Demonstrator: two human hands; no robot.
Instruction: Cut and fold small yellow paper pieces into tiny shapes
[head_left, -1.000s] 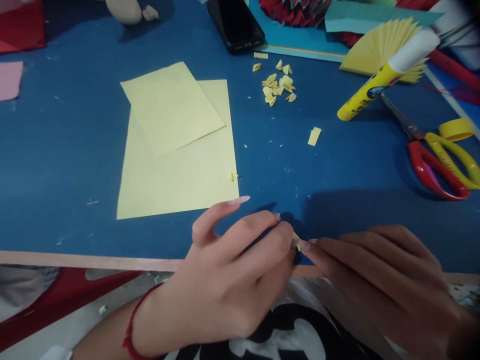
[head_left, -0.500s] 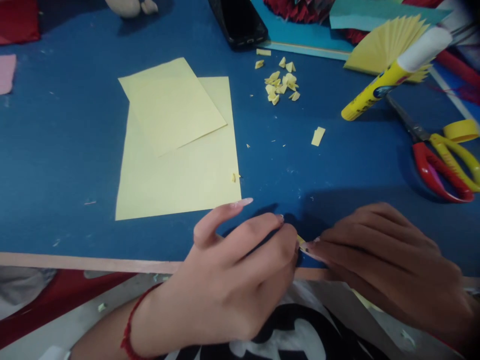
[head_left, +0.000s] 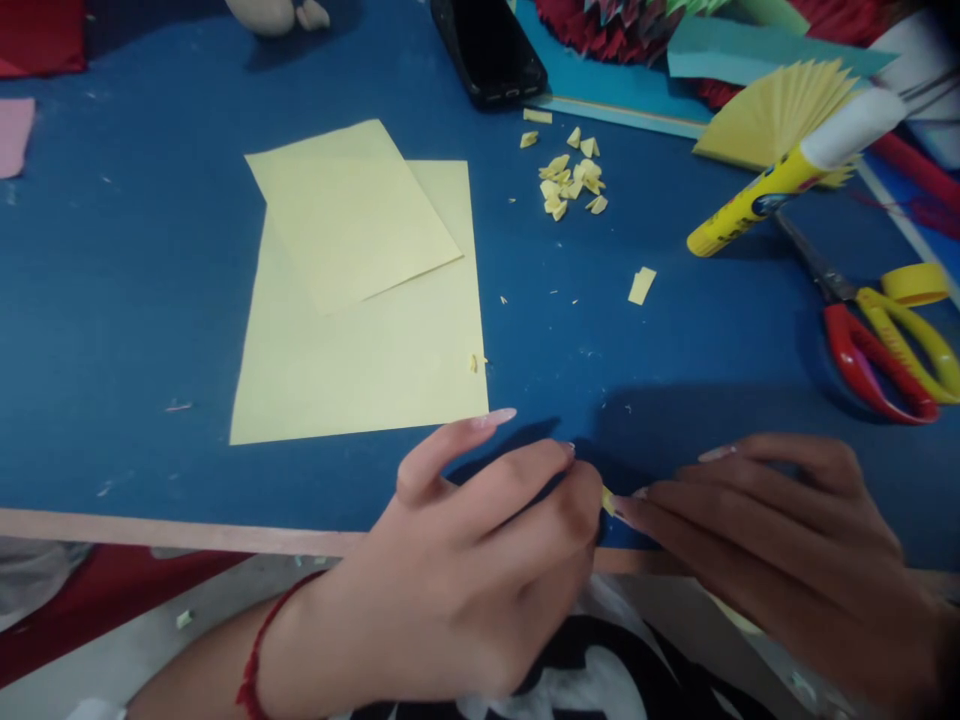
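My left hand [head_left: 480, 560] and my right hand [head_left: 765, 545] meet fingertip to fingertip over the near edge of the blue table [head_left: 135, 300]. Both pinch one tiny yellow paper piece [head_left: 607, 499], of which only a sliver shows between the fingers. The left forefinger sticks out toward two pale yellow sheets [head_left: 360, 300], the smaller lying askew on the larger. A red string circles my left wrist.
A pile of small folded yellow pieces [head_left: 570, 182] and a loose yellow strip [head_left: 642, 285] lie mid-table. At right are a yellow glue stick [head_left: 780, 180], red and yellow scissors [head_left: 885, 330] and a yellow paper fan [head_left: 772, 115]. A black phone [head_left: 491, 50] lies at the back.
Both hands stay pinched on the tiny piece; my right hand's fingers have shifted slightly, with one finger lifted a little. The view has tilted slightly.
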